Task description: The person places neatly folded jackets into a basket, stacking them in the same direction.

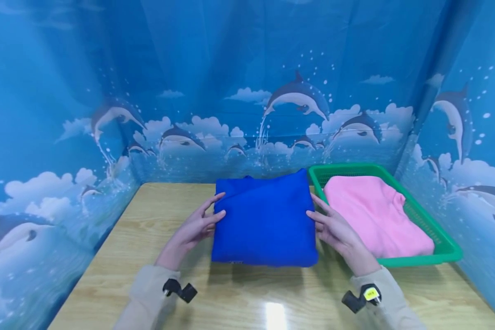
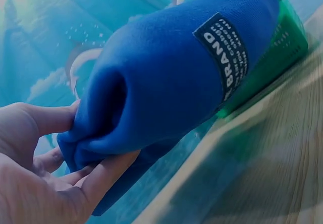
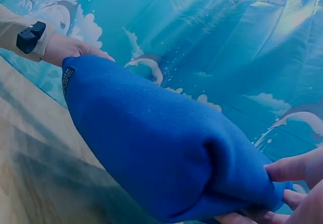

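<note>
A folded blue garment [image 1: 266,220] is held up above the wooden table between both hands. My left hand [image 1: 195,229] grips its left side, thumb on one face and fingers beneath, as the left wrist view shows. On the opposite side my right hand [image 1: 336,229] pinches the folded edge in the same way. A dark label [image 2: 222,55] with white lettering is sewn near the lower edge of the cloth. Thick rolled folds show at both ends in the wrist views. To the right, a folded pink garment [image 1: 375,217] lies in a green basket [image 1: 425,262].
The green basket stands at the table's right side, close beside my right hand. Under the blue garment runs the light wooden table [image 1: 119,256]. Blue curtains [image 1: 214,91] printed with dolphins enclose the back and both sides.
</note>
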### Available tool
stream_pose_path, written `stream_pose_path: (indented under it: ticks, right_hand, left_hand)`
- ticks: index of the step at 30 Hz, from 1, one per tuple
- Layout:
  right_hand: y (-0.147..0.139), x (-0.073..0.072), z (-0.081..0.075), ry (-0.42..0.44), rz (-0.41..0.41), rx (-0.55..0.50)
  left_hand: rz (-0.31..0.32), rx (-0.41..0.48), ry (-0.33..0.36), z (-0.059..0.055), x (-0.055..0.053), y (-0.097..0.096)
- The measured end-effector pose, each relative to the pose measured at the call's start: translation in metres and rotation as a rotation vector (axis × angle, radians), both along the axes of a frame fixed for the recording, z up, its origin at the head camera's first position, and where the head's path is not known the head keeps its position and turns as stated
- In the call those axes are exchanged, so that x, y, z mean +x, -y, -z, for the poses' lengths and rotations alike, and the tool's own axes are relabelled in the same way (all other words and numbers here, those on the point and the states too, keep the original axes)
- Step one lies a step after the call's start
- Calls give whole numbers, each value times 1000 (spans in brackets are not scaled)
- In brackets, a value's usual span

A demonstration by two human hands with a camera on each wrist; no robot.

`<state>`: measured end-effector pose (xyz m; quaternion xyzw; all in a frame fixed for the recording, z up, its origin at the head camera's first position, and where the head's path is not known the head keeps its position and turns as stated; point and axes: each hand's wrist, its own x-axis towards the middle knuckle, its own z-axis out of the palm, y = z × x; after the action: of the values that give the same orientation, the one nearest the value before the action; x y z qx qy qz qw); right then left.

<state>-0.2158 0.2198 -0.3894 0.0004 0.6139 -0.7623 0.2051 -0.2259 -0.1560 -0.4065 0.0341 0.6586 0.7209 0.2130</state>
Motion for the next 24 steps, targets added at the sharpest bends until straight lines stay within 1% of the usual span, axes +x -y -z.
stream_pose_path:
  ticks: [3,7,10,12,14,16,19,22,24]
  right_hand:
    - [-9,0,-7,-19,-13,31]
    - [-23,3,-18,-34,-4,68]
    - [-36,3,-28,-37,14,40]
    - [-45,1,-35,-45,16,0]
    - [-56,0,-41,-54,10,-31]
    - [-69,-2,-47,-62,-2,-28]
    - [-89,-4,-56,-90,-5,33]
    - [-111,-8,-65,-108,3,131]
    - [-126,-10,-71,-102,16,185]
  left_hand:
    - [-6,6,-11,-7,-2,-11]
    - [-10,25,-28,-14,-6,-27]
    - [-13,66,-31,-20,-9,-41]
    - [-14,94,-35,-25,-11,-53]
    - [-23,120,-40,-29,-13,-65]
    - [-25,138,-49,-32,-15,-78]
    - [-20,154,-75,-35,-18,-98]
    - [-3,172,-114,-38,-20,-120]
    - [3,188,-137,-41,-21,-136]
